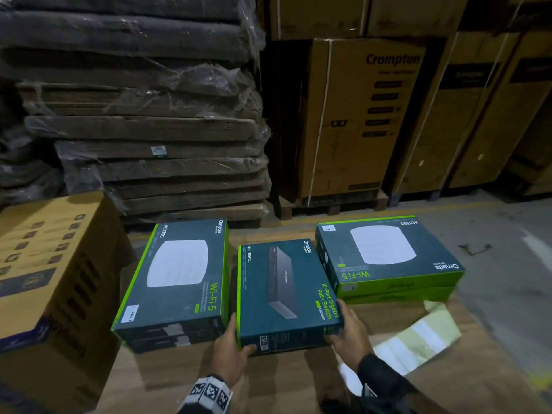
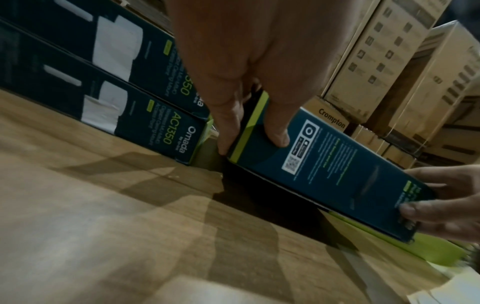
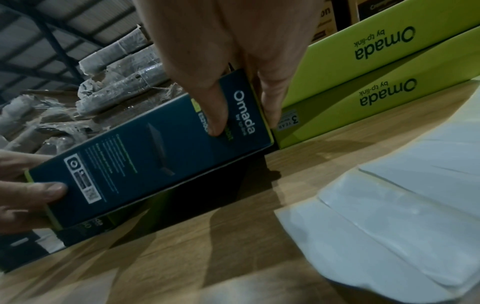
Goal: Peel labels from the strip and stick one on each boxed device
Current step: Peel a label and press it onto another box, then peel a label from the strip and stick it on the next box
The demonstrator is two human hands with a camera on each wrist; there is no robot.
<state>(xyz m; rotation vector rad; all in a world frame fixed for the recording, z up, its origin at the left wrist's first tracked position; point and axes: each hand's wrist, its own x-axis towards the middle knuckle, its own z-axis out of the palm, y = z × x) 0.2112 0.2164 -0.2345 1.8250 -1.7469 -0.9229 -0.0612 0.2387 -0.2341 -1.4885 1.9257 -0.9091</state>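
A teal Omada switch box (image 1: 286, 294) sits in the middle of the wooden surface (image 1: 268, 383). My left hand (image 1: 239, 336) grips its near left corner, thumb on the front face (image 2: 337, 164) and fingers down the side. My right hand (image 1: 337, 322) grips the near right corner the same way (image 3: 244, 125). The box is tilted, with something dark beneath it. A stack of two Wi-Fi 5 boxes (image 1: 179, 279) lies to the left, with a small white label (image 1: 131, 313) on its top. Another stack of two (image 1: 388, 255) lies to the right, also labelled (image 1: 328, 228). The label strip (image 1: 418, 339) lies at the right.
A large brown carton (image 1: 50, 279) stands at the left edge of the surface. Behind are wrapped flat cardboard stacks (image 1: 149, 115) and tall Crompton cartons (image 1: 358, 115) on pallets. Grey floor (image 1: 507, 249) lies to the right.
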